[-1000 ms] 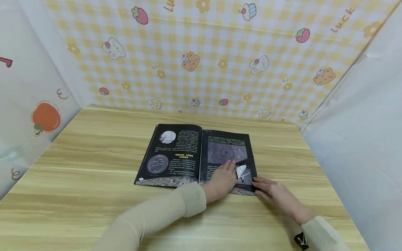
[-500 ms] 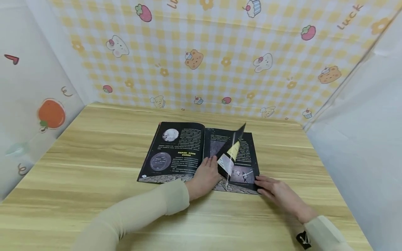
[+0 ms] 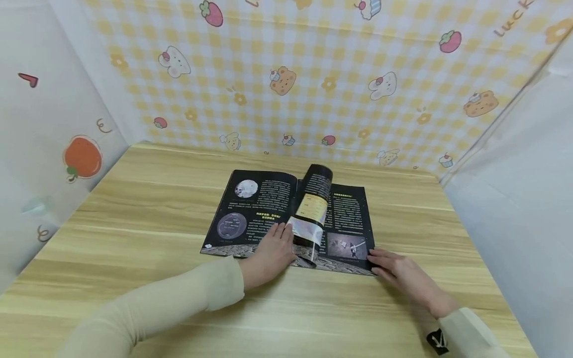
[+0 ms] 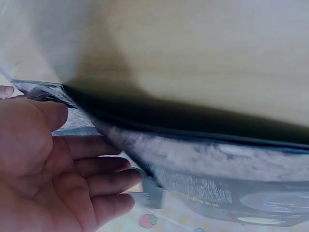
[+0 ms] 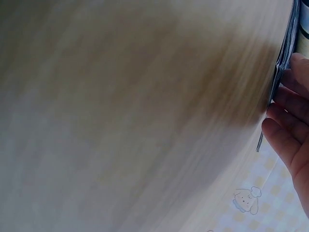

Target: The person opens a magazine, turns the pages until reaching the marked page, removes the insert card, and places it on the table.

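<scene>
A magazine (image 3: 277, 194) with dark pages lies spread on the wooden table, showing a moon picture and printed text. One loose page (image 3: 312, 206) stands up in a curl near the spine, its yellow and pale panels facing right. My left hand (image 3: 270, 254) is at the lower part of this curled page, fingers extended against it. In the left wrist view the fingers (image 4: 113, 182) look relaxed, with magazine pages behind them. My right hand (image 3: 403, 277) rests at the lower right edge of the magazine. Its fingertips (image 5: 273, 125) touch that edge in the right wrist view.
Bare wooden tabletop (image 3: 147, 199) surrounds the magazine. A yellow checked cloth (image 3: 250, 114) with cartoon prints hangs behind the table. White side panels (image 3: 528, 199) stand left and right. A small black tag (image 3: 437, 342) shows beside the right sleeve.
My left hand has moved left across the magazine, carrying the page up and over from the right side into a curl. The right hand has stayed at the right edge.
</scene>
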### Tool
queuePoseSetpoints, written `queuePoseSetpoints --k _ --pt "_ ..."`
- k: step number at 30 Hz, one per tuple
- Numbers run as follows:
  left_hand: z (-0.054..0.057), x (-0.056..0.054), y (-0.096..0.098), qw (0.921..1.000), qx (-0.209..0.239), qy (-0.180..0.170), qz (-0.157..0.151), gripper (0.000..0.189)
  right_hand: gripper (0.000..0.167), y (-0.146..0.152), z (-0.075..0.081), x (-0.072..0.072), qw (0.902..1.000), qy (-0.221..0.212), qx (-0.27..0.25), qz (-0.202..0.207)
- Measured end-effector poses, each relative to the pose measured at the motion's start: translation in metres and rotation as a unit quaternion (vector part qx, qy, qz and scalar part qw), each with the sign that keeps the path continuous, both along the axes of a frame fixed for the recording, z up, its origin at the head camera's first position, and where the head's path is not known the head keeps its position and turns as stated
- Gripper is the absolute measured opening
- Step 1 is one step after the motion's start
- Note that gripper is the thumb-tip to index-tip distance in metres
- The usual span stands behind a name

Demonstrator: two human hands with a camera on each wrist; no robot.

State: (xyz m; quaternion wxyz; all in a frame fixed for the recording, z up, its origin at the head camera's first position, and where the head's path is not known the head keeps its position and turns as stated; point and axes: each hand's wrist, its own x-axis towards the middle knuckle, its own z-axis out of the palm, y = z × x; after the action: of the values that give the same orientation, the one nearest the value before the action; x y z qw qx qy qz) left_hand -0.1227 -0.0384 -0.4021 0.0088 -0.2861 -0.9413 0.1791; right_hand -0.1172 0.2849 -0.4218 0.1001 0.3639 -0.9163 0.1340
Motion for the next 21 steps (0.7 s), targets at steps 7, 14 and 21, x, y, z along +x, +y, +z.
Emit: queuePoseSetpoints --k 7,14,21 --pt "-0.004 0.009 -0.036 0.9974 0.06 -0.004 0.039 0.058 0.028 0.003 -0.002 -0.002 1.0 -0.003 0.002 -0.004" --pt "-0.001 0.016 -0.077 0.9937 0.1 -0.016 0.048 0.047 0.028 0.004 0.0 -0.003 1.0 0.001 -0.001 -0.001" --pt "0.001 0.019 -0.095 0.9885 0.131 -0.038 0.065 0.047 0.028 0.002 0.0 -0.004 0.9999 -0.008 -0.006 -0.004"
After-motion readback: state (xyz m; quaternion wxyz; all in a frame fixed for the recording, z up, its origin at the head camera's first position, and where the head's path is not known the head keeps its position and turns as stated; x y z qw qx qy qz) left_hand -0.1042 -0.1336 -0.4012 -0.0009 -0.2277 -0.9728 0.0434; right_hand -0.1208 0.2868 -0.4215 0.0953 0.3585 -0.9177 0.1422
